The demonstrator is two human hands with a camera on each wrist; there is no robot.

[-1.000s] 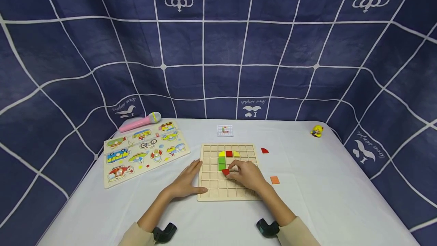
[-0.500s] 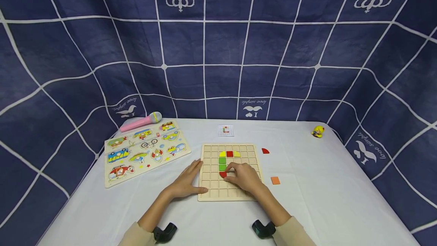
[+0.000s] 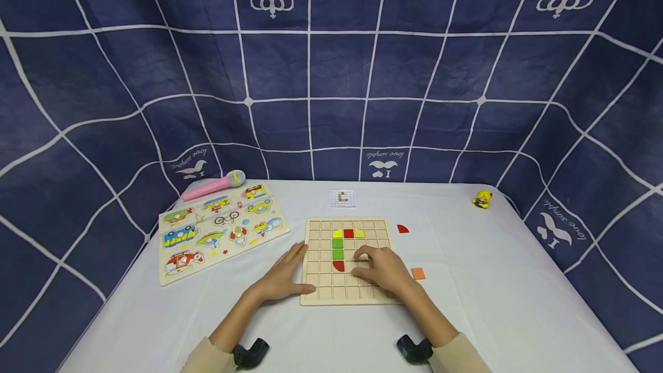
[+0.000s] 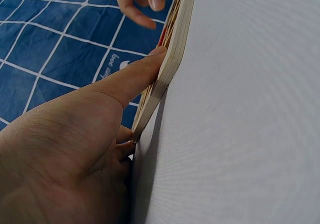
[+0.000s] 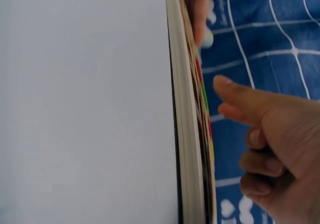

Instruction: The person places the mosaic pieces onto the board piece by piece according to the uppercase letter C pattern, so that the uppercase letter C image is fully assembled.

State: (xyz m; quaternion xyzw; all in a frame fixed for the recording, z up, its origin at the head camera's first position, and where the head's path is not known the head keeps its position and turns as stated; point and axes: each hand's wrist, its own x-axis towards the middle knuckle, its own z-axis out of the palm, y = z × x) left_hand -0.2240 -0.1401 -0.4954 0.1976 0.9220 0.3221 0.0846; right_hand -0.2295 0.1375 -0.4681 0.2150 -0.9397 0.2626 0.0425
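Observation:
A wooden grid board (image 3: 321,281) lies on the table in the head view. My left hand (image 3: 279,278) rests at its left edge, and the left wrist view shows the thumb (image 4: 145,72) on the rim. Two yellow pieces flank a red square (image 3: 349,233) in the grid. Below the left yellow piece (image 3: 338,234) are two green squares (image 3: 338,249), then a red quarter-circle (image 3: 339,266). My right hand (image 3: 383,269) hovers right of that quarter-circle, thumb and forefinger apart, holding nothing. Right of the board lie an orange square (image 3: 418,273) and another red quarter-circle (image 3: 402,228).
A small pattern card (image 3: 343,198) lies behind the board. To the left is a vehicle puzzle board (image 3: 212,255), with a pink toy microphone (image 3: 212,186) behind it. A yellow toy figure (image 3: 482,199) stands at the back right.
The right hand set the red quarter-circle into the cell below the green squares, let go of it and drew back to the right. The left hand stayed in place.

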